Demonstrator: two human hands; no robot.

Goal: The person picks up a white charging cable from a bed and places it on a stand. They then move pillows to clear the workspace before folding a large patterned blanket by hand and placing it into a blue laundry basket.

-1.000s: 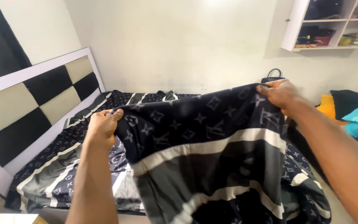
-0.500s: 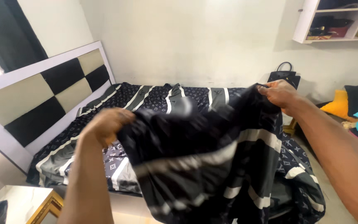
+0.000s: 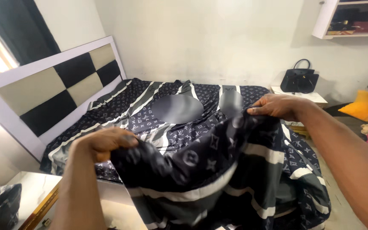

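- Left hand point(image 3: 107, 142): nearest the camera, low left of centre. Fingers curled shut over a bunched corner of the dark patterned cover point(image 3: 201, 170); the cloth wraps the fingertips, so the exact pinch cannot be told.
- Right hand point(image 3: 277, 106): further out and higher. Thumb and fingers pressed together on the cover's upper edge, with the cloth hanging from that point.
- Dark patterned cover: held in the air between both hands, above the near edge of the bed point(image 3: 120, 115). It sags in a curve between the two grips and drapes downward in loose folds, with pale stripes across it.
- Handling, as a judgement: soft, limp fabric with no stiffness of its own; light to moderate in weight. It looks smooth and may slip through a loose pinch. Not fragile. Best taken at corners or along a hem, hands well apart, so the sag is controlled.
- Bedside table point(image 3: 26, 191): pale top at the lower left, with a dark bundle of similar cloth on it.
- Bed: spread with a matching patterned sheet; chequered headboard point(image 3: 52, 91) on the left.
- Black handbag point(image 3: 300, 79): on a low white stand against the far wall.
- Wall shelf point(image 3: 350, 21): upper right, contents unclear.
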